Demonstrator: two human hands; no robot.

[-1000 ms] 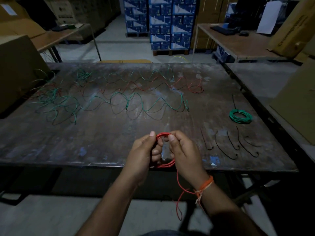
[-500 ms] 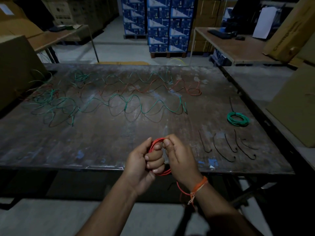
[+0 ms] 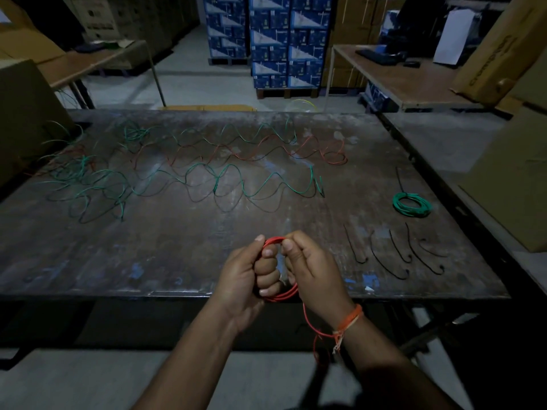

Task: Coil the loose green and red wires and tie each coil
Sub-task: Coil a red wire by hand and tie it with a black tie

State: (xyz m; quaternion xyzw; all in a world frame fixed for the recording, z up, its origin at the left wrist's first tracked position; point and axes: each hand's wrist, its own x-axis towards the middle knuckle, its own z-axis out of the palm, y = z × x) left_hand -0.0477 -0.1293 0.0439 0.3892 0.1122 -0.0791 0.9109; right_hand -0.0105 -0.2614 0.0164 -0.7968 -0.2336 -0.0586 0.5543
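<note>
the red coil point(image 3: 279, 294) stands upright between both hands at the near table edge point(image 3: 118, 294), the left hand point(image 3: 248, 279) curled through its loops and the right hand point(image 3: 310, 270) pinching its top. its loose tail point(image 3: 310, 324) hangs down under the right wrist, so the right hand is likely nearer to wind it in. the coil looks thin, springy and bright red.

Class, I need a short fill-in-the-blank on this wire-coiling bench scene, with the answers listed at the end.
1. Both hands, left hand and right hand, hold a coil of ____ wire.
2. The finished coil lying on the table is ____ in colour.
3. The black ties lie to the ____ of the hands.
4. The orange band sits on the ____ wrist.

Answers: red; green; right; right
</note>
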